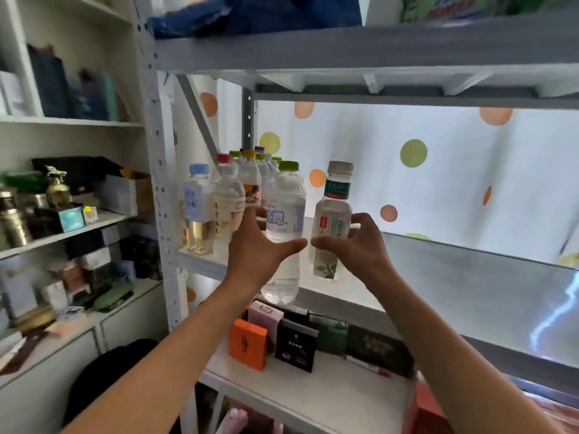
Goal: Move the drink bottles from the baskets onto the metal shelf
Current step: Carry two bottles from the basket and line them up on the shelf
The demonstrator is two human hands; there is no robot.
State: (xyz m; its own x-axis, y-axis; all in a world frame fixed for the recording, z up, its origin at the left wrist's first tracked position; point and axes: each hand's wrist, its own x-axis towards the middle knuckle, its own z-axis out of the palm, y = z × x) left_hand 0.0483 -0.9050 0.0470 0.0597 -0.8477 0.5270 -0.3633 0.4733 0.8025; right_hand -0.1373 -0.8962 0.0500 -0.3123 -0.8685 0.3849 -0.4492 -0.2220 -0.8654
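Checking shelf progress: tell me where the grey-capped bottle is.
In the head view, the grey-capped bottle is right of centre, held by the right hand beside the green-capped bottle.

Clear glossy plastic bottles [285, 211] stand over a matt, brushed-looking metal shelf [454, 277].

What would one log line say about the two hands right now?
left hand: holds clear green-capped water bottle | right hand: holds grey-capped green-labelled tea bottle | both at grey metal shelf edge

Below the hands stand an orange box [247, 344], a pink box [266, 317] and a black box [296, 346] in a row; beyond them hangs a dotted curtain [438, 183]; far left, a white bookcase [78, 122] holds clutter
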